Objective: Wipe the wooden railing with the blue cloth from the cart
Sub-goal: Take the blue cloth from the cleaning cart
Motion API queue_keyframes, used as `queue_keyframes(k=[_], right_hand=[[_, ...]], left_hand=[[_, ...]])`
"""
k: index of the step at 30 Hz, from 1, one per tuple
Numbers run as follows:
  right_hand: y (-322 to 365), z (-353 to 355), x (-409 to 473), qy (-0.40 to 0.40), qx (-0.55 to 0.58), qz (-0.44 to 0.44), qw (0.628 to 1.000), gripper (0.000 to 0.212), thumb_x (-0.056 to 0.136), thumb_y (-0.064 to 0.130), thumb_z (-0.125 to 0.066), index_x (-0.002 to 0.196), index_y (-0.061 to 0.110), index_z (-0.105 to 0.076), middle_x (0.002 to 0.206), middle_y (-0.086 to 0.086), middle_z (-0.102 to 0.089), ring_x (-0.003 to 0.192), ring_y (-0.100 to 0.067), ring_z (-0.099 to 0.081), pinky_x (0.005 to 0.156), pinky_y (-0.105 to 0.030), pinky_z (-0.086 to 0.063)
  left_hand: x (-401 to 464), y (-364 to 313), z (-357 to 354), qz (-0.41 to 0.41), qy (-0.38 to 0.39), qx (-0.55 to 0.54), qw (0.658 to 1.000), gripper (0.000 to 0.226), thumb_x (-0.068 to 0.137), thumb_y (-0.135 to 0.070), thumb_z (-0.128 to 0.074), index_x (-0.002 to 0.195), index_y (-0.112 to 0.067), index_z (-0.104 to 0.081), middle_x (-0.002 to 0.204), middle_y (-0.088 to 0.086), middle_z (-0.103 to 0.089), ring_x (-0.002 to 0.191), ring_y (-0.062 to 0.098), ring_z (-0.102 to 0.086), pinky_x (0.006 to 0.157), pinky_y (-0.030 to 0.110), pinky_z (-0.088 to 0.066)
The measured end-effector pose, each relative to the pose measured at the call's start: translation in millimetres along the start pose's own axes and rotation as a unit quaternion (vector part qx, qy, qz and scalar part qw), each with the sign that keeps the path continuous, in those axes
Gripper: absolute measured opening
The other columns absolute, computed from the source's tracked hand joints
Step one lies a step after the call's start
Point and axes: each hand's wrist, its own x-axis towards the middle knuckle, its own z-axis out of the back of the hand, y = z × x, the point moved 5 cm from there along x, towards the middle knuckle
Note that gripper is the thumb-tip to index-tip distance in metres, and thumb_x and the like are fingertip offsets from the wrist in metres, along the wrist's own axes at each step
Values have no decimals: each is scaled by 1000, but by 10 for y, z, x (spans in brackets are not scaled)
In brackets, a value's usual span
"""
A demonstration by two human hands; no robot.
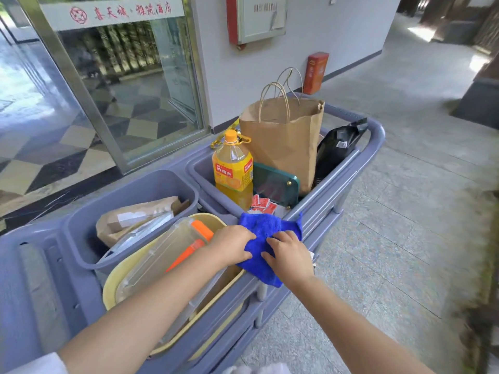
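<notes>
A blue cloth [266, 228] lies draped over the right rim of the grey-blue cart [348, 168]. My left hand [233, 245] grips the cloth's left side, fingers curled into it. On the cloth's lower right part rests my right hand [290, 255], its fingers pressing and pinching the fabric. Dark wooden structures [483, 31] show at the far upper right; no railing is clearly in view.
The cart holds a brown paper bag [283, 136], an orange drink bottle [232, 166], a black bag [337, 147], a green case [275, 184] and a yellow tub [129, 268] with a clear lidded box. A glass door [121, 85] stands left. Tiled floor [405, 225] stretches right.
</notes>
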Motion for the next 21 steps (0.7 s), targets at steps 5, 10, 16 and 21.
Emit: queue_keyframes(k=[5,10,16,21], right_hand=[[-18,-5,-113,-47,100,-2,994,23,85,27,-56,105,17,-63,104,2,-62,105,-20,-46,71,-33,-48],[-338,230,-207,-83,162,-59,982,25,82,22,-60,106,19,-65,104,0,-65,105,-21,-51,77,-33,-46],[-524,589,-234,-99,170,-61,979,23,81,22,-63,102,17,-67,102,-3,-67,104,-24,-54,84,-37,-48],[-1102,1235,-675,-150,155,-147,965,25,78,22,-67,103,15,-69,104,-6,-68,103,-25,-58,89,-40,-47]], left_hand=[[-64,-84,-1,-5,-44,17,999,34,85,-23,-55,119,-23,-56,124,2,-61,114,25,-55,88,38,-47],[-44,-351,253,-60,-93,-3,994,30,85,-30,-57,113,-23,-60,119,1,-64,110,23,-57,84,37,-48],[-30,-613,599,-119,-157,-5,980,22,83,-33,-57,103,-24,-62,108,-3,-67,102,20,-59,75,33,-48],[123,-1453,1002,-222,-166,-9,961,29,81,-35,-58,108,-28,-60,115,-3,-65,110,21,-56,84,34,-46]])
